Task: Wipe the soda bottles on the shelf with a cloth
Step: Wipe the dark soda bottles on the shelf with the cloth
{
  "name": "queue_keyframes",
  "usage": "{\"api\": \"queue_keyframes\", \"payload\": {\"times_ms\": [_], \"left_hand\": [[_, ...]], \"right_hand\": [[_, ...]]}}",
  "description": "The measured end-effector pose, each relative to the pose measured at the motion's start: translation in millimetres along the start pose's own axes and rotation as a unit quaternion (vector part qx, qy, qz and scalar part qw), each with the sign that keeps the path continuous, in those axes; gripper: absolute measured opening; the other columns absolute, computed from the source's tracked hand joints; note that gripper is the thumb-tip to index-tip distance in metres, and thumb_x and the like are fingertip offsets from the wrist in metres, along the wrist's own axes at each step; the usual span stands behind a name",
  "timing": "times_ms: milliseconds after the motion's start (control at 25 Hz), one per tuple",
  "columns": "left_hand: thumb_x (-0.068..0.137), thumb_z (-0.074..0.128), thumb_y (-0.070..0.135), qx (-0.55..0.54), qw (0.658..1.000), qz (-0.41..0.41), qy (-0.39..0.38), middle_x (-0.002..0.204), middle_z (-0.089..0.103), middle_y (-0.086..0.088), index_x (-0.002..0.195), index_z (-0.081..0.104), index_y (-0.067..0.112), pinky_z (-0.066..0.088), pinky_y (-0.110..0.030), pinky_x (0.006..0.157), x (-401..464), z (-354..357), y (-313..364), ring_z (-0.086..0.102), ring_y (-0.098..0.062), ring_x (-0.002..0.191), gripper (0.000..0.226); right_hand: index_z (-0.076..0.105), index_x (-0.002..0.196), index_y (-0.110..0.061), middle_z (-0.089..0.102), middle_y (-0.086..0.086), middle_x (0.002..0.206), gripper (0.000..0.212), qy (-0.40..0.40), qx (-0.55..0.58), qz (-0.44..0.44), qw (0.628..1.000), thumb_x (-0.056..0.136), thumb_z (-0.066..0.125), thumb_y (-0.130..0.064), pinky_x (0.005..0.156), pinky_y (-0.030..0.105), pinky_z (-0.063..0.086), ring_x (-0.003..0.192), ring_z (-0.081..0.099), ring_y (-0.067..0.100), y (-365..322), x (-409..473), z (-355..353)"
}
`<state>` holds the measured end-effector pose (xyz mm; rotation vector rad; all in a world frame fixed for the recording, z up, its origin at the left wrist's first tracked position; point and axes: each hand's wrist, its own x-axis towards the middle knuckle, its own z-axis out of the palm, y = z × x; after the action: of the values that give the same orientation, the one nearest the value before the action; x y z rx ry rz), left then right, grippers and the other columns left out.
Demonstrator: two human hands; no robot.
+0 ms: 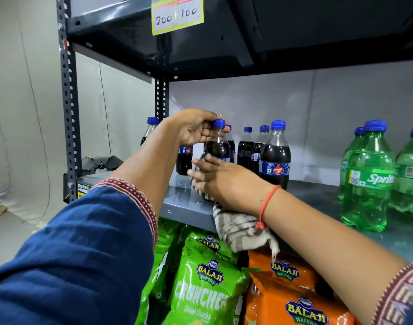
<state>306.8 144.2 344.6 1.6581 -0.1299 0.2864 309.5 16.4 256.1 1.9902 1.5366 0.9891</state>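
Note:
A dark cola bottle [218, 146] with a blue cap stands near the front of the grey metal shelf [184, 207]. My left hand [193, 127] grips its neck just under the cap. My right hand [220, 181] presses a striped beige cloth [240, 228] against the bottle's lower body, and the cloth's loose end hangs over the shelf edge. The bottle's lower half is hidden behind my right hand. Several more cola bottles [274, 156] stand behind and to the right. Green Sprite bottles [367, 179] stand at the far right.
An upper shelf [224, 43] hangs close overhead with a yellow price tag [177, 14]. A slotted steel upright [68, 102] stands at the left. Green [200, 287] and orange [292, 299] Balaji snack bags fill the shelf below.

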Motion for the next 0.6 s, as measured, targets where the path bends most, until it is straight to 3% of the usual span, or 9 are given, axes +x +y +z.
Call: {"api": "queue_keyframes", "payload": {"times_ms": [80,160,240,320,400,480,600], "left_hand": [[0.090,0.043,0.017,0.000,1.000,-0.003,0.002,0.065,0.074,-0.004,0.092,0.059,0.004,0.056,-0.021,0.060,-0.2,0.4,-0.1,0.070,-0.013,0.064,0.021],[0.090,0.043,0.017,0.001,1.000,-0.002,0.004,0.064,0.074,-0.004,0.090,0.059,0.005,0.056,-0.021,0.061,0.0,0.1,-0.1,0.069,-0.013,0.063,0.020],[0.090,0.043,0.017,0.001,1.000,-0.008,0.004,0.063,0.073,-0.003,0.086,0.059,0.006,0.053,-0.018,0.056,-0.9,1.5,0.0,0.068,-0.011,0.059,0.020],[0.090,0.045,0.018,0.001,1.000,-0.017,0.007,0.064,0.071,-0.002,0.082,0.060,0.007,0.045,-0.015,0.047,-1.7,2.7,0.3,0.062,-0.009,0.053,0.020],[0.089,0.047,0.017,-0.005,1.000,-0.018,0.019,0.063,0.069,-0.002,0.080,0.061,0.007,0.047,-0.016,0.048,-2.2,3.3,1.1,0.059,-0.009,0.053,0.019],[0.088,0.048,0.017,-0.003,1.000,-0.018,0.023,0.067,0.067,-0.001,0.079,0.062,0.007,0.051,-0.017,0.054,-2.9,3.5,0.9,0.060,-0.010,0.062,0.019],[0.089,0.047,0.018,-0.008,1.000,-0.018,0.011,0.071,0.071,-0.004,0.084,0.062,0.006,0.053,-0.020,0.066,-3.7,2.6,0.5,0.064,-0.012,0.069,0.020]], "right_hand": [[0.036,0.134,-0.010,0.021,0.008,0.152,0.043,0.040,0.036,0.039,0.998,0.092,0.041,-0.009,0.114,0.041,-0.001,0.140,0.003,0.027,3.1,-0.5,-1.7],[0.033,0.136,-0.009,0.019,0.009,0.153,0.043,0.019,0.052,0.030,0.998,0.093,0.039,-0.008,0.114,0.041,-0.002,0.140,0.003,0.027,3.3,-0.9,-0.4],[0.036,0.134,-0.008,0.020,0.010,0.152,0.044,0.049,0.042,0.024,0.998,0.090,0.040,-0.005,0.113,0.041,-0.002,0.140,0.004,0.029,4.8,-2.6,3.2],[0.030,0.137,-0.009,0.018,0.012,0.152,0.050,0.132,0.086,0.116,0.981,0.088,0.039,0.001,0.112,0.039,-0.003,0.140,0.004,0.030,9.7,-5.3,1.7],[0.019,0.140,-0.009,0.011,0.011,0.154,0.056,0.178,0.131,0.186,0.957,0.089,0.037,0.003,0.111,0.035,-0.004,0.140,0.001,0.028,11.3,-6.2,3.9],[0.013,0.141,-0.009,0.007,0.012,0.154,0.054,0.195,0.161,0.207,0.945,0.093,0.036,-0.001,0.113,0.036,-0.001,0.140,0.000,0.027,9.7,-4.5,8.7],[0.009,0.142,-0.010,0.001,0.010,0.154,0.059,0.176,0.183,0.213,0.944,0.095,0.042,-0.023,0.110,0.034,-0.006,0.140,-0.005,0.024,4.8,-4.2,11.8]]}}
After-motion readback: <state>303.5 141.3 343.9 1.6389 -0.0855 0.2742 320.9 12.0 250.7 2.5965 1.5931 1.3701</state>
